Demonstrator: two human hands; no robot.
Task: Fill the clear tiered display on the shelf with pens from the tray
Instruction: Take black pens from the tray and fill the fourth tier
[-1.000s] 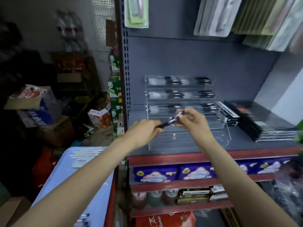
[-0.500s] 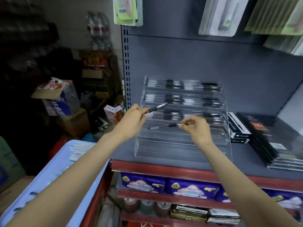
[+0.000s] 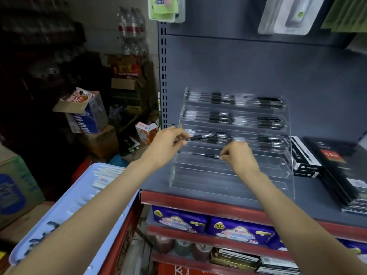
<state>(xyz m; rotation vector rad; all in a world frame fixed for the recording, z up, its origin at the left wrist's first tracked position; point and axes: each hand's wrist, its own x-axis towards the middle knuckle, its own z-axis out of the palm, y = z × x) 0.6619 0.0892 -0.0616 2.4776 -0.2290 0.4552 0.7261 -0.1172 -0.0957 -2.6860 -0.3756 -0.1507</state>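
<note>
A clear tiered display (image 3: 228,175) stands on the grey shelf (image 3: 317,195). Its upper three tiers hold rows of black pens (image 3: 234,99); the lower tiers look bare. My left hand (image 3: 168,143) pinches a black pen (image 3: 202,136) in front of the third tier, tip pointing right. My right hand (image 3: 238,155) holds the end of a second pen (image 3: 206,155) lying along the fourth tier. A light blue tray (image 3: 75,199) with several white and dark pens sits at the lower left, under my left forearm.
Black boxes (image 3: 305,157) and stacked dark packs (image 3: 341,171) lie right of the display. Purple packets (image 3: 218,225) fill the shelf below its red edge. Cardboard boxes (image 3: 85,110) crowd the dim floor area at the left. Hanging packages (image 3: 164,8) dangle above.
One second ago both hands held pens together in front of the display. They have parted: my right hand lowered one pen onto the fourth tier, and my left kept the other.
</note>
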